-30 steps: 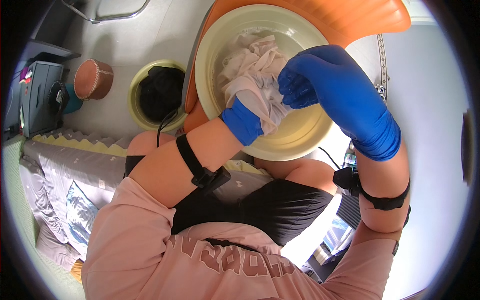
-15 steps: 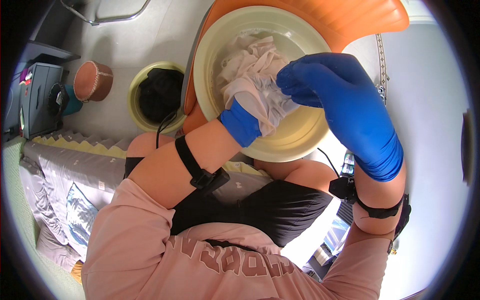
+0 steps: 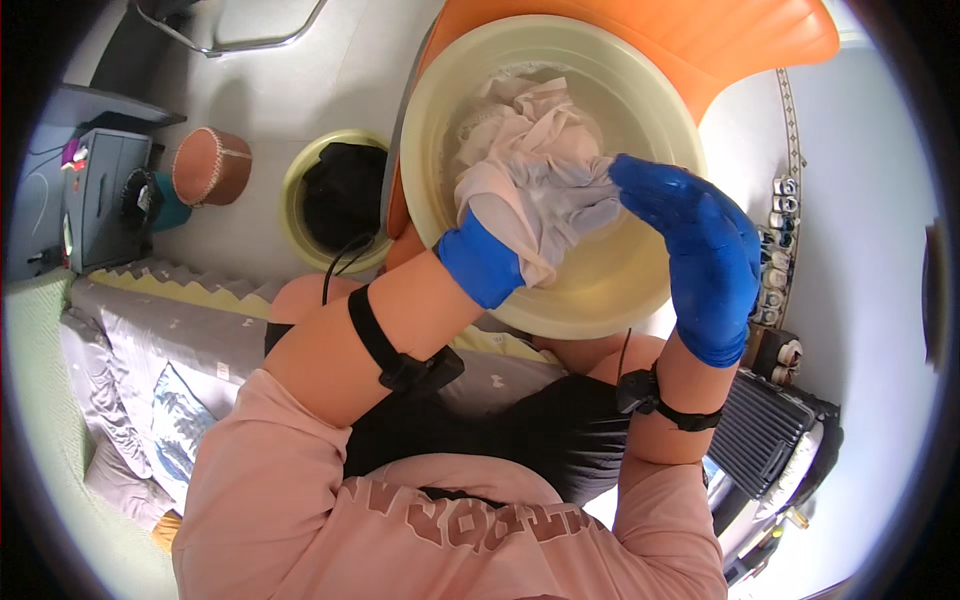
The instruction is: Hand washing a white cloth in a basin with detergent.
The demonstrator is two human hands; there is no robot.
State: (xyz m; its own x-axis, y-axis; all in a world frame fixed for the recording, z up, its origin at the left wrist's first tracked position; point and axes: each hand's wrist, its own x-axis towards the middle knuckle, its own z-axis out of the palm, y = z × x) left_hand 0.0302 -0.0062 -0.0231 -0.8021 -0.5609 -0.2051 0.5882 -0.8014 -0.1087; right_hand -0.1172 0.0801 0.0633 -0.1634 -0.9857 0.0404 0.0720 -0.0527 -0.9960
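Note:
A wet, pale pink garment (image 3: 545, 125) lies bunched in a large cream-yellow basin (image 3: 425, 130) with cloudy water and some suds. My left hand (image 3: 560, 205) is inside the garment; the thin fabric covers it and shows the outline of stretched fingers, while the blue glove's cuff emerges at the wrist. Facing it is my right hand (image 3: 690, 240) in a blue rubber glove, fingers straight and together, their tips at the edge of the covered left fingers. Nothing shows in its grasp; whether the tips touch the cloth is hard to tell.
The basin stands on an orange chair (image 3: 740, 40). A smaller yellow basin (image 3: 292, 200) with dark cloth (image 3: 345, 195) sits on the floor to the left, beside a brown round bin (image 3: 210, 165). Several shoes (image 3: 775, 250) line the right wall near a black ridged case (image 3: 755, 430).
My right hand has turned and dropped lower, its fingers straightening from a cupped shape. My left hand stays inside the garment, its covered fingers now stretched farther right. The view has shifted slightly.

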